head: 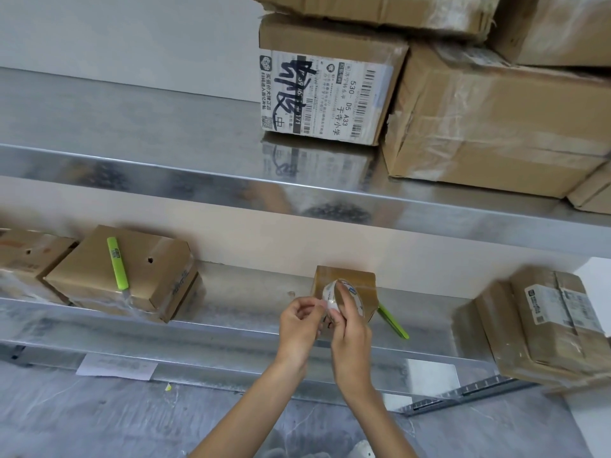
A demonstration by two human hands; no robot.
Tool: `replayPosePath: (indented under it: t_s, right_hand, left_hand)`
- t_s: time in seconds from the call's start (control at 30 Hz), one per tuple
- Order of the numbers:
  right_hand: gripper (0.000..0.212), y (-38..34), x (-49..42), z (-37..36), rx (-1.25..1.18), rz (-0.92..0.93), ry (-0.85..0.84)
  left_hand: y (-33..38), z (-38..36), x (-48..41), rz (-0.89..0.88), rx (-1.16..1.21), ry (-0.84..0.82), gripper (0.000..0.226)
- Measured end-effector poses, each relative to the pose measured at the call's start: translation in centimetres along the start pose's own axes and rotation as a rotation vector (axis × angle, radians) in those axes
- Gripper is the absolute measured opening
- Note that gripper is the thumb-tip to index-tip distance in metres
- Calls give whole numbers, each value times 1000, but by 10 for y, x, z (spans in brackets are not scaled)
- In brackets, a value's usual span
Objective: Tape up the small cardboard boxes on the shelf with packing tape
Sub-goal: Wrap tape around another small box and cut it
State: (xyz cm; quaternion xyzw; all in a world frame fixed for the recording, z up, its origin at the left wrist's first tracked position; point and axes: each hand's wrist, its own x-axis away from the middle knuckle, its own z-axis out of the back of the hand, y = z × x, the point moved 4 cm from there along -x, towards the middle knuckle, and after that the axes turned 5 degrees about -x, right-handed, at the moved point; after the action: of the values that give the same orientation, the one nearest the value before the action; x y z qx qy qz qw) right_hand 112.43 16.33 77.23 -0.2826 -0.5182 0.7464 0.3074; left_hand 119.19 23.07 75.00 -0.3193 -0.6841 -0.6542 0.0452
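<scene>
A small brown cardboard box (358,282) stands on the lower metal shelf (251,299), near its middle. In front of the box my right hand (352,332) grips a roll of clear packing tape (344,297). My left hand (299,320) is right beside it, its fingertips pinching at the edge of the roll where the tape end is. Both hands cover the front of the box.
A green utility knife (393,322) lies on the shelf just right of the box. Another green knife (118,262) lies on top of taped boxes (132,276) at the left. More boxes (545,322) sit at the right, and large cartons (479,127) fill the upper shelf.
</scene>
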Motion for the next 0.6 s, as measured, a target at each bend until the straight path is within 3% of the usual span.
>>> replayPosePath:
  t_s: [0.17,0.4,0.6]
  right_hand:
    - [39,3,1,5,-21,5,29]
    - [38,-2,-3,9,-124,-4,12]
    - [39,-3,-5,11,-191,-28,-38]
  left_hand:
    - [1,8,-5,-29,-62,-2,38]
    - [25,6,-2,-707,-499,-94,21]
    - [30,10,0,-879,-685,-81,21]
